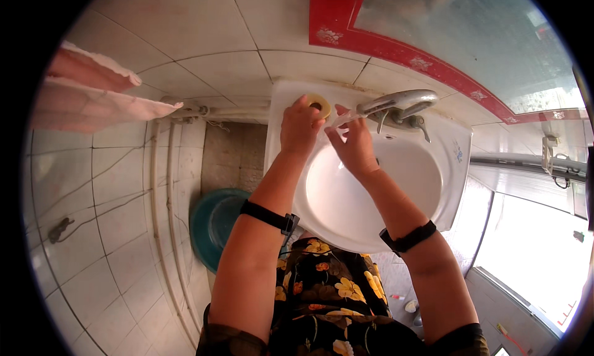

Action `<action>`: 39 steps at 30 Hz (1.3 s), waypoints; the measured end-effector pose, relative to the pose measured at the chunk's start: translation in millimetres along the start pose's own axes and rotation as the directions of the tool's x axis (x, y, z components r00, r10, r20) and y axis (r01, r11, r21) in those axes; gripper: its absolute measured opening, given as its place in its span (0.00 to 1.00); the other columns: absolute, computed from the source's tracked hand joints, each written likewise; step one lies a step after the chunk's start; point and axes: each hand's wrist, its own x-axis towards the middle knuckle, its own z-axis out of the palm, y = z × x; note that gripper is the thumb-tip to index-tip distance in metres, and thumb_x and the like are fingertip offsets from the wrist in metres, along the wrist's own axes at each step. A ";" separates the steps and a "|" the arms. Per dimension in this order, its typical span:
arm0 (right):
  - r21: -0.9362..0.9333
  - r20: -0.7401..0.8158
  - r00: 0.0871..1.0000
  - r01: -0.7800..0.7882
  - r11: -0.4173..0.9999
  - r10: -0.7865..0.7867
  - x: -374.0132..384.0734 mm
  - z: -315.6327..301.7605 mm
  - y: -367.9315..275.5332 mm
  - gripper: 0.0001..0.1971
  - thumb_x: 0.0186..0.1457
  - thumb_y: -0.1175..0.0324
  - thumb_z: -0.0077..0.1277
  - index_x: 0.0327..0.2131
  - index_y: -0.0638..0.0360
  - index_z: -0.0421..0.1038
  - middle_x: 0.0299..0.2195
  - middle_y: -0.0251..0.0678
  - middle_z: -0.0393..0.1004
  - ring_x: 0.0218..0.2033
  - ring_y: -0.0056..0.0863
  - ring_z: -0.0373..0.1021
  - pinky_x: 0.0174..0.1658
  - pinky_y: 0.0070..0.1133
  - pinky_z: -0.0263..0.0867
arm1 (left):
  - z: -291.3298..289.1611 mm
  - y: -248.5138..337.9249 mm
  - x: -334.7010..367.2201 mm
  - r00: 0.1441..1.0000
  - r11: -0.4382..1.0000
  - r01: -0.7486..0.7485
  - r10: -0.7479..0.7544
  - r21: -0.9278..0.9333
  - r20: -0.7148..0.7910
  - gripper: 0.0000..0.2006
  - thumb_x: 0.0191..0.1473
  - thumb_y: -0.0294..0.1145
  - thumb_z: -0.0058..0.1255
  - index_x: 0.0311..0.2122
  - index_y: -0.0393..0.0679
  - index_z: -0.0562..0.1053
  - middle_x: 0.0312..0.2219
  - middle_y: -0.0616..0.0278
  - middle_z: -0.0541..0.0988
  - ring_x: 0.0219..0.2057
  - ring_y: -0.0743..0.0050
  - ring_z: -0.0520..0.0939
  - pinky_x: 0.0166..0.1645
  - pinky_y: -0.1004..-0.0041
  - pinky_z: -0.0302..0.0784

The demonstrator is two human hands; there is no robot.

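My left hand is closed around a yellowish roll of tape at the back left corner of the white washbasin. A clear strip of tape stretches beside the roll toward the spout end of the metal faucet. My right hand pinches this strip over the basin's back left rim, just below the spout. Its fingertips are partly hidden behind the strip, and I cannot tell whether the strip touches the faucet.
A teal plastic tub stands on the floor left of the basin. Pipes run along the tiled left wall, where pink cloth hangs. A red-framed mirror is above the faucet. To the right is a bright window.
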 end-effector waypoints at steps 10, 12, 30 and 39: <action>-0.381 0.362 0.913 0.329 0.864 -0.188 -63.0 45.6 20.7 0.27 0.49 0.77 0.40 0.56 0.61 0.57 0.56 0.48 0.56 0.56 0.44 0.56 0.59 0.33 0.54 | -35.2 -24.4 -43.1 0.978 0.981 -0.176 0.165 0.084 0.127 0.12 0.39 0.24 0.58 0.34 0.42 0.75 0.52 0.55 0.68 0.41 0.51 0.73 0.47 0.62 0.70; -0.446 0.367 0.920 0.301 0.843 -0.134 -35.4 48.1 13.0 0.27 0.50 0.77 0.38 0.57 0.61 0.55 0.57 0.48 0.55 0.57 0.44 0.56 0.59 0.33 0.52 | -35.7 -28.7 -19.9 0.982 0.972 -0.182 0.171 0.150 0.084 0.10 0.39 0.23 0.57 0.33 0.42 0.75 0.52 0.55 0.68 0.42 0.52 0.73 0.46 0.63 0.71; -0.398 0.325 0.924 0.328 0.857 -0.203 -52.5 68.2 -8.9 0.23 0.49 0.74 0.43 0.52 0.58 0.62 0.56 0.48 0.54 0.54 0.45 0.58 0.57 0.36 0.55 | -54.9 -31.2 -62.9 0.996 0.979 -0.070 0.056 0.194 0.075 0.12 0.40 0.24 0.56 0.34 0.41 0.75 0.52 0.53 0.67 0.41 0.52 0.72 0.45 0.62 0.70; -0.217 0.567 0.777 0.462 0.860 -0.274 -148.0 47.4 -6.4 0.24 0.50 0.73 0.41 0.54 0.58 0.61 0.59 0.46 0.49 0.61 0.39 0.50 0.60 0.36 0.51 | -84.6 -13.7 -164.0 0.983 0.979 -0.062 0.026 0.195 0.182 0.11 0.41 0.25 0.56 0.35 0.41 0.74 0.52 0.52 0.67 0.42 0.49 0.72 0.48 0.61 0.68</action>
